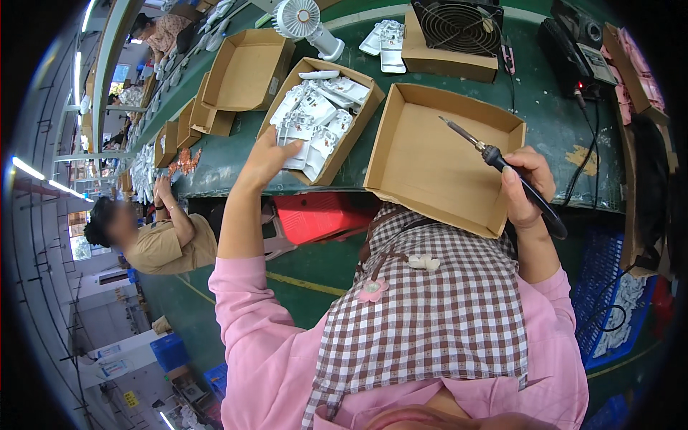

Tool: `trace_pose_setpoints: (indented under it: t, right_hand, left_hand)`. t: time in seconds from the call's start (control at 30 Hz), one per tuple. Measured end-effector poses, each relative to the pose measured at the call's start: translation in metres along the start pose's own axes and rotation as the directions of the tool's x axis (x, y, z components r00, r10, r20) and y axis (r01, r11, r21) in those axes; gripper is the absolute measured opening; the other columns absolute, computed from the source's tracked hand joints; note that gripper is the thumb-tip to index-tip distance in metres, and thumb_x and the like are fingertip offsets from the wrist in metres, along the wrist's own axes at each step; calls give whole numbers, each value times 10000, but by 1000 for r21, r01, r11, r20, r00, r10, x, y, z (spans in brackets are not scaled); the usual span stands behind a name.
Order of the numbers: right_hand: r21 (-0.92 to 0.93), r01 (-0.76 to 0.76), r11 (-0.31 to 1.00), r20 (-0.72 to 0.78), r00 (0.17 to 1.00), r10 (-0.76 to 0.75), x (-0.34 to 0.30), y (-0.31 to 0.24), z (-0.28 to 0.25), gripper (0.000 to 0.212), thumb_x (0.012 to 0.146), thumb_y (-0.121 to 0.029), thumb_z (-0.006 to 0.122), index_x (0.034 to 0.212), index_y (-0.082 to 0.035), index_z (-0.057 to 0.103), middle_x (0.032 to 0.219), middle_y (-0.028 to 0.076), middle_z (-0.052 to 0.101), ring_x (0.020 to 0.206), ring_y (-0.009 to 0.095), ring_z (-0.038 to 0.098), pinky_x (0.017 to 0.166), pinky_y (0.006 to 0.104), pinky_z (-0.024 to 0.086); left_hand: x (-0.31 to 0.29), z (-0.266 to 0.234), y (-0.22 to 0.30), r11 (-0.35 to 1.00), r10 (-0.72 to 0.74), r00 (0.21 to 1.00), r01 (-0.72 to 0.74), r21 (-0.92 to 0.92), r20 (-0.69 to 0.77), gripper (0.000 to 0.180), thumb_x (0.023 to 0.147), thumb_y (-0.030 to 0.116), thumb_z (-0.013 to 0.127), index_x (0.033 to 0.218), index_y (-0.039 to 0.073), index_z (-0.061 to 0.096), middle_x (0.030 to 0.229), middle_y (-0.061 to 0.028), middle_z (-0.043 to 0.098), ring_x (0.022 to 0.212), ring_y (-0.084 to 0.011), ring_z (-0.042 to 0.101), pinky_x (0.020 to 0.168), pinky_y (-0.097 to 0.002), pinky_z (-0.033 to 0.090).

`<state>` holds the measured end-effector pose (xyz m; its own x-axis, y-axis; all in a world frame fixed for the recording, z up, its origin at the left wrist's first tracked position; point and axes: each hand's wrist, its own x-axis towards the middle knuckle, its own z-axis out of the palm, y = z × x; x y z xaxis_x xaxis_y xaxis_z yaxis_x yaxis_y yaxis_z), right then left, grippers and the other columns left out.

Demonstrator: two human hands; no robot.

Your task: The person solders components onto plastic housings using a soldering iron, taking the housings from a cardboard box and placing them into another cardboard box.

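Note:
My right hand (529, 188) grips a black-handled soldering iron (493, 156). Its metal tip points up and to the left, over a shallow cardboard tray (408, 174) with a bare bottom. At the near left edge of another cardboard box (349, 150), my left hand (267, 159) has its thumb and fingers around a white plastic part (294, 130); the fingertips are partly hidden. Many similar white plastic housings (315, 107), some with small metal pieces on them, lie heaped in that box.
A small white fan (299, 20) and a black fan with a round grille (462, 29) stand at the back. Two white parts (392, 46) lie between them. Cords (596, 150) run down at right. Empty cardboard trays (244, 70) and a seated co-worker (168, 236) are at left.

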<state>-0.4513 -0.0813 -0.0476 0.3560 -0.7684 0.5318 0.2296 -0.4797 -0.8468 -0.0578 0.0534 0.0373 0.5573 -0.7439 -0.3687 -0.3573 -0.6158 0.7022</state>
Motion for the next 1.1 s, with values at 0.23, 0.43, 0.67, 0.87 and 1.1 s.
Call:
trace_pose_setpoints:
  t: [0.23,0.43,0.67,0.87,1.1]
  right_hand:
    - [2,-35,999,-11,999,35,-2,-2,1,178,846,-110,644,966,-2,569,801,70,564,673,110,480,608,238,380]
    - [-27,-41,999,7,999,41,0,-3,2,172,848,-98,635,973,-3,565,802,66,561,668,104,471,607,235,375]
    - [33,-100,994,-25,995,101,-3,-3,3,165,841,-89,637,961,1,568,790,66,560,681,108,483,619,240,380]
    - [-36,-14,999,-6,1000,14,0,-1,1,172,835,-97,638,960,-1,569,804,79,573,687,116,494,624,241,386]
    - [-2,-50,999,-14,999,50,-4,0,-1,183,832,-113,644,955,-1,568,802,77,563,680,116,485,618,240,380]
  left_hand:
    - [1,8,-13,963,235,967,-218,160,-96,673,804,106,707,1313,18,275,1211,-154,510,1112,-197,497,970,-301,390]
    - [-11,-28,4,886,92,972,19,-464,216,628,731,34,750,1282,-27,457,1144,-95,631,1015,-165,617,949,-298,444]
    - [-31,11,6,983,162,923,-120,-139,348,705,761,91,753,1351,6,376,1202,-87,552,1111,-180,515,981,-300,383]
    - [-53,27,14,767,411,868,-495,408,279,621,737,100,748,1231,14,382,1172,-204,460,1117,-382,463,946,-417,372]
    - [-64,52,-3,712,627,779,-559,424,-25,848,687,12,769,1365,4,260,1148,-200,429,1059,-369,491,919,-426,393]
